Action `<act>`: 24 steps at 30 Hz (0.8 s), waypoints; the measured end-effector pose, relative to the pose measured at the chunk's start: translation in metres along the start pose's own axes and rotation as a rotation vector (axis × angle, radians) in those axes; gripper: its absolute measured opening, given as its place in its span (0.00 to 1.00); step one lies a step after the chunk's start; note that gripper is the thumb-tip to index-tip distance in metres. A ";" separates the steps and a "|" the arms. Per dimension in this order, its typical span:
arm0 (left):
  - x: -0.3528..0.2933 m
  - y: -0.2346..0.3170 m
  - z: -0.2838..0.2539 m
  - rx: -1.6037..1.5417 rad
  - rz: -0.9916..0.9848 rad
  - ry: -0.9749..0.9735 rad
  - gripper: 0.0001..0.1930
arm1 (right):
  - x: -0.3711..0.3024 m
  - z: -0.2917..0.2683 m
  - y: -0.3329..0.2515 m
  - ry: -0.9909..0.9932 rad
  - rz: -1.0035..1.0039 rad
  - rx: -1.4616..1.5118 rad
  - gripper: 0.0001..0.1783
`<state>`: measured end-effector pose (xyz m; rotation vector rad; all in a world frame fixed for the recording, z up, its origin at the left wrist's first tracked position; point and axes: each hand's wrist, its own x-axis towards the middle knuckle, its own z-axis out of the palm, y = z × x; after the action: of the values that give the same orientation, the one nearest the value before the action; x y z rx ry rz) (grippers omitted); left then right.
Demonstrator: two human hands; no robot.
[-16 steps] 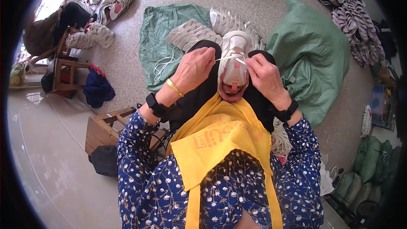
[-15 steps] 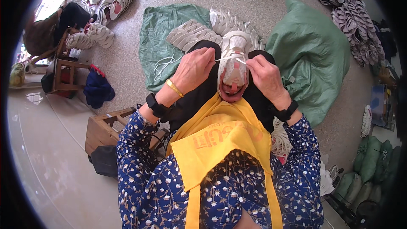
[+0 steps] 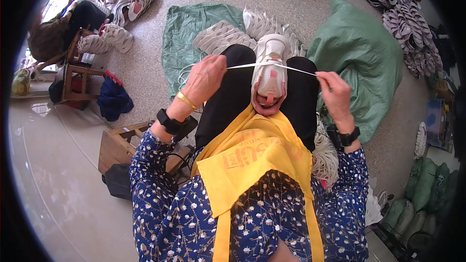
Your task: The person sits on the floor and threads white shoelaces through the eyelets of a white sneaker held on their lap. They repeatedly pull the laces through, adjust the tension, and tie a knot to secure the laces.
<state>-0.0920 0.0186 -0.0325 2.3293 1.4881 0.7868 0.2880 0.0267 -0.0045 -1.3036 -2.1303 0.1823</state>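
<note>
The white shoe [image 3: 270,70] is sitting between the knees, its lace [image 3: 252,65] stretching taut sideways. The left hand [image 3: 206,75] and right hand [image 3: 335,92] are each pinching a lace end. Uneven pulling is likely dragging one end out of its eyelet or tipping the shoe off the lap.

A shoe [image 3: 270,70] lies on the lap, between stool [image 3: 119,143] left and sack [image 3: 361,63] right.

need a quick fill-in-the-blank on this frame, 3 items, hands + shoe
1. Both hands pull a white ____ taut across the shoe.
2. The shoe rests between the person's ____.
3. The left hand wears a ____ bracelet at the wrist; the right hand has none.

Missing words: lace; knees; yellow
</note>
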 end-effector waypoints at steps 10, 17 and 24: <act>-0.048 -0.072 -0.039 0.249 -0.094 0.092 0.06 | -0.080 -0.072 0.090 0.113 0.382 -0.141 0.08; -0.126 -0.175 -0.080 0.320 -0.478 0.072 0.04 | -0.145 -0.105 0.154 0.121 0.589 -0.172 0.09; -0.191 -0.252 -0.140 0.311 -0.635 0.357 0.08 | -0.208 -0.137 0.222 0.135 0.759 -0.064 0.09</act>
<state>-0.4234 -0.0511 -0.0994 1.7491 2.4763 0.8531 0.6002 -0.0638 -0.0805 -2.0444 -1.4498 0.3233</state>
